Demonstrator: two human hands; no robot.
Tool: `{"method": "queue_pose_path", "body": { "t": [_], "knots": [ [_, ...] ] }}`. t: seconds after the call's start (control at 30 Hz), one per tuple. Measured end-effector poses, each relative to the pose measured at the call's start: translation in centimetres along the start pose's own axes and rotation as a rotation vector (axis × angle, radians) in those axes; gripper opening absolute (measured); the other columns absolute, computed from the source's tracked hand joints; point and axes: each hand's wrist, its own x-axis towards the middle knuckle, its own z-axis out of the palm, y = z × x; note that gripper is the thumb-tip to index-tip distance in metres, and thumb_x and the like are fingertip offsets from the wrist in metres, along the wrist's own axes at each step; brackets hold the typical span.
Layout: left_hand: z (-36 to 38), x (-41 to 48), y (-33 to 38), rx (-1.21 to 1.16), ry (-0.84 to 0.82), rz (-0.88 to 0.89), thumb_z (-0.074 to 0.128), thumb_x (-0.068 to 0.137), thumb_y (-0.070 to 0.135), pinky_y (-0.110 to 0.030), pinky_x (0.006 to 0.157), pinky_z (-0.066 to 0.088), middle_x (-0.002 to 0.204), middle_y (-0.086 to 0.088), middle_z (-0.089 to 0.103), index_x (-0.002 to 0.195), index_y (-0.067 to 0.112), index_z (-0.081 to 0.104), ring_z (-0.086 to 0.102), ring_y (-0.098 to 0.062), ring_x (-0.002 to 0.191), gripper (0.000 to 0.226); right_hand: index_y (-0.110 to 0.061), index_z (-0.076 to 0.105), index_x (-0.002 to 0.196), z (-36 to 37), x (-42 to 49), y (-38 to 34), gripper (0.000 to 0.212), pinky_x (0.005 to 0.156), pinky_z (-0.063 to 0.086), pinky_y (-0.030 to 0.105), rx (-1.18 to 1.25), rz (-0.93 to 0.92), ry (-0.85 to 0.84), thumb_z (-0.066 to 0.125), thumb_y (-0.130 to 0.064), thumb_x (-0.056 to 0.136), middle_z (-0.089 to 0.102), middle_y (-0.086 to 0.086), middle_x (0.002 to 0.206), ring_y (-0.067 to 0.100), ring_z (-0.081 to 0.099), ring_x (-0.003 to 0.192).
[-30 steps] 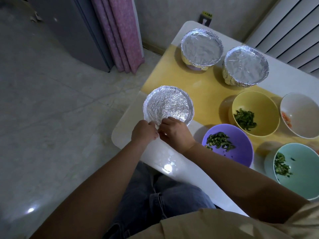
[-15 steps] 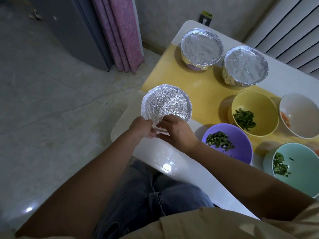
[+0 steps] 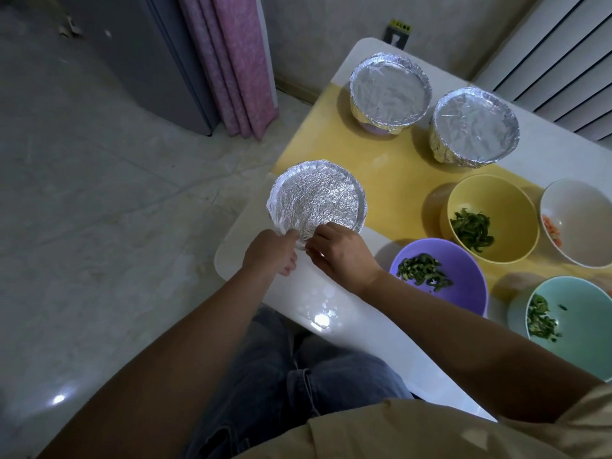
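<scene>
Drawn slightly apart since the earlier frame, the left hand (image 3: 270, 251) and the right hand (image 3: 344, 253) are now separated by a narrow gap, while the foil-covered bowl (image 3: 318, 197) is hardly shifted on the rounded corner of the table (image 3: 331, 293). The bowl's crumpled rim is pinched at its 6 o'clock side by the curled fingers of both hands. The bowl is found at 12 o'clock from both hands, about equally near to each. The coming tuck is judged to be worked outward along the rim, toward 7 and 5 o'clock.

Round foil-covered bowl (image 3: 316, 197), crinkled silver top, at near-left corner of table (image 3: 351, 306).
</scene>
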Motion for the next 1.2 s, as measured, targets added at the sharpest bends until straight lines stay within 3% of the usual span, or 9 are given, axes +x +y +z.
{"method": "queue_pose_path", "body": {
  "t": [0.17, 0.37, 0.53, 0.63, 0.73, 0.83, 0.93, 1.07, 1.2],
  "knots": [
    [0.8, -0.2, 0.0, -0.082, 0.007, 0.034, 0.04, 0.096, 0.007, -0.052, 0.083, 0.058, 0.067, -0.017, 0.064, 0.07, -0.001, 0.057, 0.069, -0.039, 0.074, 0.033, -0.004, 0.062, 0.068, 0.2, 0.4, -0.4, 0.025, 0.051, 0.045, 0.035, 0.031, 0.017, -0.001, 0.048, -0.014, 0.087, 0.056, 0.009, 0.07, 0.029, 0.054, 0.063],
    [0.6, -0.4, -0.1, -0.114, -0.001, 0.028, 0.043, 0.097, 0.012, -0.047, 0.082, 0.058, 0.071, -0.017, 0.063, 0.071, 0.0, 0.058, 0.064, -0.031, 0.067, 0.032, -0.005, 0.062, 0.067, 0.4, 0.6, -0.7, 0.027, 0.048, 0.046, 0.036, 0.018, 0.048, 0.017, 0.046, -0.015, 0.086, 0.055, 0.008, 0.068, 0.029, 0.054, 0.062],
    [0.2, -0.2, 0.1, -0.011, 0.006, 0.034, 0.039, 0.098, 0.014, -0.031, 0.077, 0.054, 0.049, -0.009, 0.066, 0.07, 0.001, 0.057, 0.072, -0.034, 0.074, 0.035, -0.006, 0.066, 0.069, 0.4, 0.9, -1.0, 0.032, 0.051, 0.046, 0.036, 0.041, 0.044, 0.025, 0.048, -0.023, 0.09, 0.056, 0.008, 0.068, 0.029, 0.055, 0.063],
    [-0.7, 0.3, 0.1, 0.033, -0.014, 0.065, 0.039, 0.097, 0.016, -0.037, 0.088, 0.056, 0.064, -0.019, 0.071, 0.075, 0.004, 0.055, 0.073, -0.034, 0.074, 0.03, -0.006, 0.07, 0.081, -0.2, 0.5, -0.4, 0.027, 0.057, 0.046, 0.034, 0.057, 0.009, -0.028, 0.058, -0.03, 0.087, 0.058, 0.008, 0.075, 0.029, 0.055, 0.067],
    [-1.7, 0.8, 0.0, 0.068, -0.045, 0.089, 0.04, 0.095, 0.014, -0.045, 0.09, 0.056, 0.069, -0.021, 0.072, 0.069, 0.0, 0.064, 0.073, -0.036, 0.076, 0.038, -0.005, 0.069, 0.085, -0.7, -0.3, 0.7, 0.022, 0.061, 0.047, 0.036, 0.024, 0.011, -0.076, 0.08, -0.019, 0.073, 0.059, 0.01, 0.08, 0.031, 0.057, 0.071],
    [-2.0, 1.0, 0.0, 0.063, -0.047, 0.086, 0.041, 0.093, 0.013, -0.047, 0.089, 0.056, 0.067, -0.021, 0.071, 0.065, -0.002, 0.063, 0.072, -0.039, 0.075, 0.038, -0.007, 0.065, 0.074, -1.0, -0.7, 1.0, 0.008, 0.056, 0.045, 0.035, 0.0, -0.005, -0.039, 0.073, -0.005, 0.073, 0.057, 0.01, 0.074, 0.032, 0.057, 0.067],
    [-1.9, 0.7, 0.0, 0.034, 0.04, 0.08, 0.046, 0.092, 0.022, -0.048, 0.083, 0.058, 0.065, -0.017, 0.072, 0.075, -0.002, 0.061, 0.072, -0.036, 0.068, 0.032, -0.007, 0.064, 0.07, -0.9, -0.5, 0.9, 0.009, 0.053, 0.045, 0.034, 0.003, -0.016, -0.023, 0.064, -0.004, 0.078, 0.058, 0.008, 0.072, 0.031, 0.056, 0.066],
    [-0.9, -0.9, -0.1, 0.158, 0.046, -0.089, 0.048, 0.09, 0.056, -0.03, 0.062, 0.045, 0.08, -0.013, 0.073, 0.083, 0.003, 0.064, 0.072, -0.028, 0.073, 0.056, -0.008, 0.066, 0.072, -0.3, 0.1, 0.3, 0.02, 0.051, 0.045, 0.034, 0.018, 0.013, -0.015, 0.051, -0.011, 0.084, 0.057, 0.007, 0.072, 0.03, 0.056, 0.067],
    [0.6, -1.1, -0.3, 0.074, -0.04, -0.079, 0.042, 0.102, 0.036, -0.016, 0.04, 0.04, 0.108, -0.025, 0.069, 0.111, -0.004, 0.061, 0.063, -0.026, 0.062, 0.045, -0.008, 0.067, 0.071, 0.1, 0.5, -0.3, 0.017, 0.051, 0.046, 0.033, 0.023, 0.033, -0.011, 0.053, -0.009, 0.081, 0.058, 0.006, 0.071, 0.03, 0.057, 0.067]
  ]
}}
